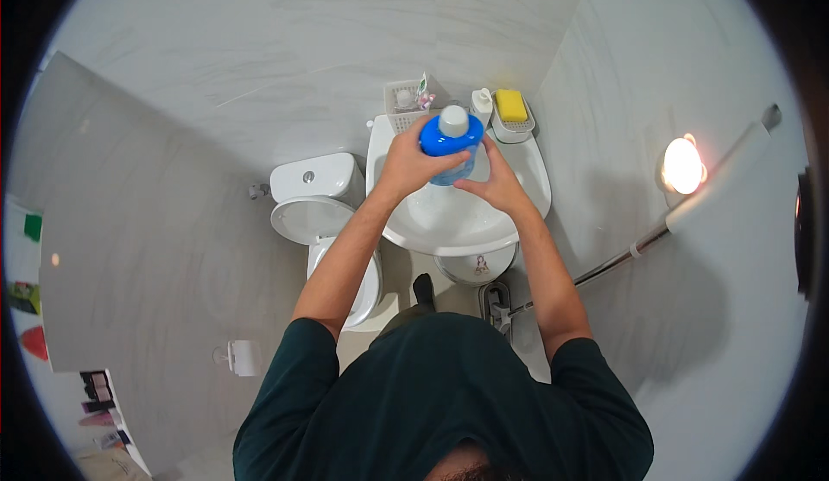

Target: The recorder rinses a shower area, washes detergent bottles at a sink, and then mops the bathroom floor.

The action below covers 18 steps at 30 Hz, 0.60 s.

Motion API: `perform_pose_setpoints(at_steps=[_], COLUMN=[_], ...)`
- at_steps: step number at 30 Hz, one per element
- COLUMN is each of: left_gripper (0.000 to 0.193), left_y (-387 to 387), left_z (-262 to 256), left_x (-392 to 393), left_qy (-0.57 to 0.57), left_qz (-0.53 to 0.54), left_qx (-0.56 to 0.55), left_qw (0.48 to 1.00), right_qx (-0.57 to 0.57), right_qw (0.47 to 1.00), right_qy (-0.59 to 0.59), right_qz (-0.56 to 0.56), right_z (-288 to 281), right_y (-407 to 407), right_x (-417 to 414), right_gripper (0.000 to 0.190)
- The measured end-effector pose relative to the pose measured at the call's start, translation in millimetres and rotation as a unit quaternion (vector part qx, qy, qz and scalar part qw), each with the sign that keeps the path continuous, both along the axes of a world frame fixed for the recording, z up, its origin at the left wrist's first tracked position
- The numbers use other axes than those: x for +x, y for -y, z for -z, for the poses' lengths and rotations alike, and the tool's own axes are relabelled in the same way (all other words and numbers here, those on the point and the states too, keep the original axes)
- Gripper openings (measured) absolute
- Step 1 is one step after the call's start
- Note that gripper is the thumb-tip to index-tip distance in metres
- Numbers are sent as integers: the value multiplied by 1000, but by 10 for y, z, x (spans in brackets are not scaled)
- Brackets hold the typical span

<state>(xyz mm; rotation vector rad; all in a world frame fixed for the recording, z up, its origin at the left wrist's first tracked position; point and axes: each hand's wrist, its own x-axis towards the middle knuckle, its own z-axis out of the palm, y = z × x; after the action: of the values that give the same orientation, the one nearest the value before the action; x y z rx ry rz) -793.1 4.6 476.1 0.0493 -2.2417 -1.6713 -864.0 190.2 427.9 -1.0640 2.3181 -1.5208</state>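
A blue plastic bottle (pixel 456 143) with a white cap is held up over the white washbasin (pixel 466 246). My left hand (pixel 411 160) grips its left side, thumb across the front. On the right side, my right hand (pixel 499 180) has its fingers against the bottle and its thumb near the base. Behind the bottle, on the basin's back ledge, stand a white perforated basket (pixel 398 102) with small items, a white pump bottle (pixel 481 102) and a white soap holder (pixel 513 132) bearing a yellow sponge (pixel 510 105). The bottle hides most of the tap area.
A white toilet (pixel 317 176) with its lid raised stands left of the basin. Below the basin is a round lidded bin (pixel 476 266). A long-handled mop (pixel 609 267) leans along the right wall. A toilet paper roll (pixel 244 358) hangs at lower left.
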Motion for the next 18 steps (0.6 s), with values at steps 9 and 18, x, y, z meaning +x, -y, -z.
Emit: perform_pose_setpoints(at_steps=[9, 18], left_gripper=[62, 15], left_y=[-427, -282], left_z=[-53, 506], left_x=[350, -63], left_qy=[-157, 91], left_qz=[-82, -262], left_qx=[52, -248], left_qw=[983, 928], right_qx=[-197, -180], right_qw=[962, 953], right_qy=[73, -59], right_qz=[177, 236], right_z=[238, 387], right_y=[-166, -324], right_x=[-106, 222], right_gripper=[71, 66])
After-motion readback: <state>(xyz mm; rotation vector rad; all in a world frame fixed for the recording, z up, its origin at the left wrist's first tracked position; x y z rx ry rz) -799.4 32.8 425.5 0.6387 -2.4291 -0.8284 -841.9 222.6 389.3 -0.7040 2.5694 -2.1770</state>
